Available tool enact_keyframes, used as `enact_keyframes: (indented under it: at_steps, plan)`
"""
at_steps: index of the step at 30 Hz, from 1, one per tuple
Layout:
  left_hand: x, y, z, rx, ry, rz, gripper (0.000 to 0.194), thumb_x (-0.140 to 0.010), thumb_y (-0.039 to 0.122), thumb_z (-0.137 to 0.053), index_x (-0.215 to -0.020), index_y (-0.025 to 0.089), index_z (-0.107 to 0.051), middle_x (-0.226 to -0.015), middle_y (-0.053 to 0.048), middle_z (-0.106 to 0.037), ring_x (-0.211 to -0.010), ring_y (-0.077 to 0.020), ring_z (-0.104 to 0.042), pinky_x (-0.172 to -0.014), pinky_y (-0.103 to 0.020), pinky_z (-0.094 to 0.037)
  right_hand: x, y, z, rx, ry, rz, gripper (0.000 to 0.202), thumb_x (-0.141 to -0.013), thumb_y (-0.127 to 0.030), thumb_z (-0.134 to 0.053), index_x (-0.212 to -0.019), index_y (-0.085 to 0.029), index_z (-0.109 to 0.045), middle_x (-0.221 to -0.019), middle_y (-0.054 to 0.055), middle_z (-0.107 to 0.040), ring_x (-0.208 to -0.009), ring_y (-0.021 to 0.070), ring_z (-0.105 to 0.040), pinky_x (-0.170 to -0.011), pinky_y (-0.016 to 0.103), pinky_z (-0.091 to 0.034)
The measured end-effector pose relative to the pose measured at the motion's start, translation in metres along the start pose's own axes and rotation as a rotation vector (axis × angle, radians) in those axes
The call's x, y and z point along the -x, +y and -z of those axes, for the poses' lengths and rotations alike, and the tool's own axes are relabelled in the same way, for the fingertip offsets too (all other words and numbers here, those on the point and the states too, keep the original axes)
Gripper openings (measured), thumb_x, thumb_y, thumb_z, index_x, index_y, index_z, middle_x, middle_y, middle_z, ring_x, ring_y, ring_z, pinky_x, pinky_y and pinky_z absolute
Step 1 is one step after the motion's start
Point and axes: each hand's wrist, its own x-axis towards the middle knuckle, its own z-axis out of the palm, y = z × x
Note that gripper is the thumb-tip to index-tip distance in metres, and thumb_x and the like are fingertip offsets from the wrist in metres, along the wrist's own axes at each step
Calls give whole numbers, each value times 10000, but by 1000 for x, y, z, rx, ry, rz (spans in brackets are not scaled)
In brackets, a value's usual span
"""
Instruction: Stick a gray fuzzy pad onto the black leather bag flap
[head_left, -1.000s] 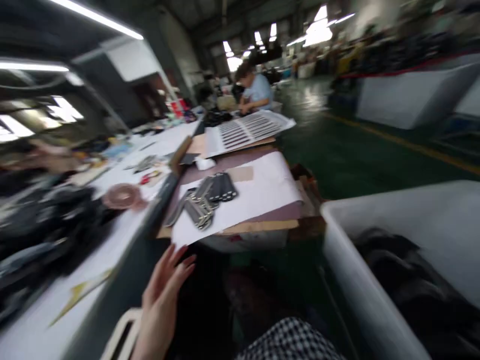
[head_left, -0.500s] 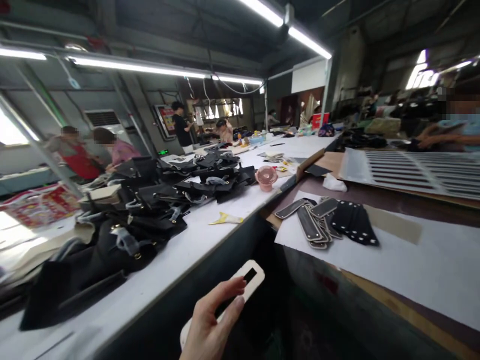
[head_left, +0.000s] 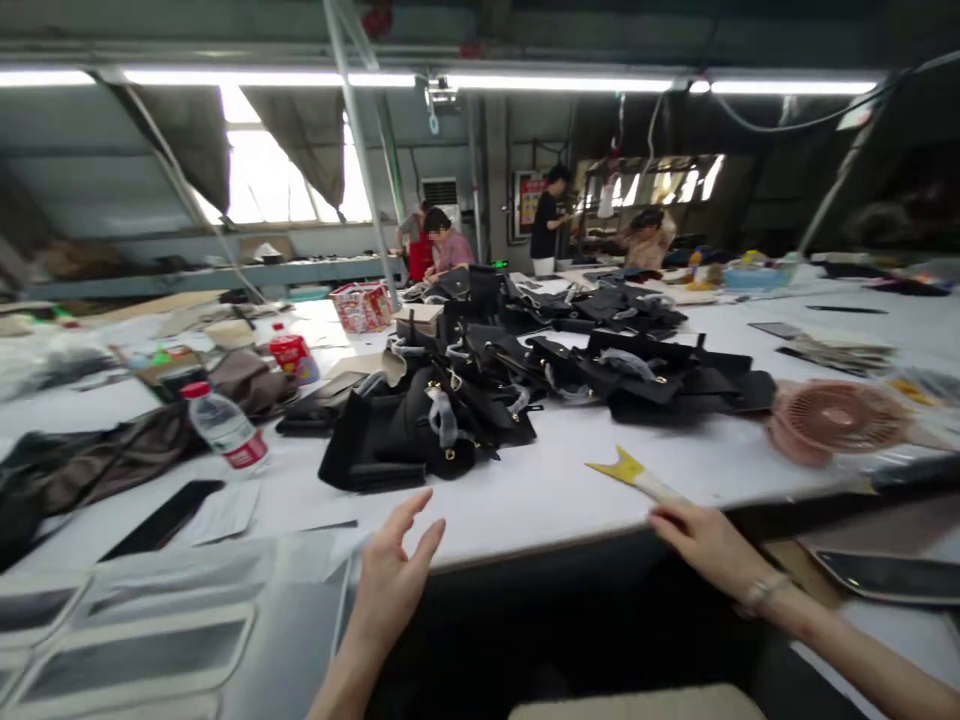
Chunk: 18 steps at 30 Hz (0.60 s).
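Since the earlier frame the view is swinging left and the slotted cream card is gone from the left hand (head_left: 390, 580), now open-fingered and empty. Right hand (head_left: 701, 540) is touching the yellow-tipped scraper (head_left: 634, 473) at the white table (head_left: 525, 500) edge; pinching its handle firmly would be wise.

A long white table (head_left: 540, 490) carries black bags (head_left: 525, 385), a water bottle (head_left: 223, 428), a pink fan (head_left: 832, 418) and a yellow scrap (head_left: 624, 467).

Materials on your white worktable (head_left: 525, 490)

Your tabletop looks smooth and matt; the black bags (head_left: 525, 385) look like soft leather with small metal fittings; the water bottle (head_left: 223, 428) is clear glossy plastic; the pink fan (head_left: 829, 420) is matt plastic.
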Motion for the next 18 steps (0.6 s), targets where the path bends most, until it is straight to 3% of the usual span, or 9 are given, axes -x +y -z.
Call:
enact_keyframes:
  at_steps: [2,4,7,9,11,13,16,18]
  plan:
    - [-29,-20,11,-119,186,-10,506,-842,449,-591,-1274,189,-615,-1376,-113,-598,-1294,-277,-537,-1123,-420,-406,-51,-44,-34,-16,-94,151,162,-963,-281,-605,-864,-168,-666,-787,-4,-679,-720,140,-642,-701,276,-513]
    - [-58,-41,25,-205,328,50,599,-840,403,-598,-1356,108,-529,-1477,-177,-477,-1403,-280,-406,-1189,-411,-300,-89,-100,-68,-20,-94,275,130,-964,-280,-583,-955,-186,-673,-906,31,-707,-848,175,-654,-741,278,-473]
    - [-101,-71,50,-316,460,186,693,-854,360,-627,-1438,62,-403,-1549,-224,-344,-1471,-303,-269,-1214,-439,-232,-111,-171,-103,-16,-69,427,163,-978,-242,-516,-948,-168,-658,-983,95,-690,-959,222,-622,-780,306,-440]
    - [-125,-89,64,-366,478,288,649,-870,366,-652,-1420,104,-427,-1524,-205,-385,-1439,-331,-321,-1175,-519,-289,-111,-195,-115,-20,-74,527,138,-964,-222,-526,-937,-175,-653,-1006,102,-682,-1015,239,-593,-840,328,-427]
    - [-143,-103,72,-386,437,378,508,-894,388,-653,-1322,147,-528,-1400,-151,-528,-1293,-315,-502,-1065,-545,-423,-110,-200,-122,-30,-79,582,103,-933,-224,-577,-994,-185,-650,-1077,103,-672,-1073,254,-565,-900,354,-417]
    - [-156,-112,76,-393,377,435,375,-916,399,-634,-1200,156,-606,-1230,-95,-630,-1086,-257,-627,-929,-482,-529,-116,-193,-127,-39,-71,555,197,-898,-210,-625,-1088,-161,-635,-1189,130,-641,-1127,276,-543,-935,383,-422]
    - [-166,-111,81,-415,335,456,290,-924,385,-629,-1088,146,-641,-1071,-59,-668,-933,-207,-659,-817,-394,-564,-135,-174,-133,-59,-58,439,319,-883,-177,-644,-1190,-106,-596,-1302,164,-581,-1175,289,-539,-967,422,-446]
    - [-168,-101,88,-437,349,430,251,-923,379,-630,-1011,144,-649,-989,-41,-671,-879,-190,-657,-791,-372,-556,-146,-164,-136,-88,-60,379,339,-895,-190,-642,-1220,-111,-584,-1314,145,-579,-1191,278,-547,-998,447,-447]
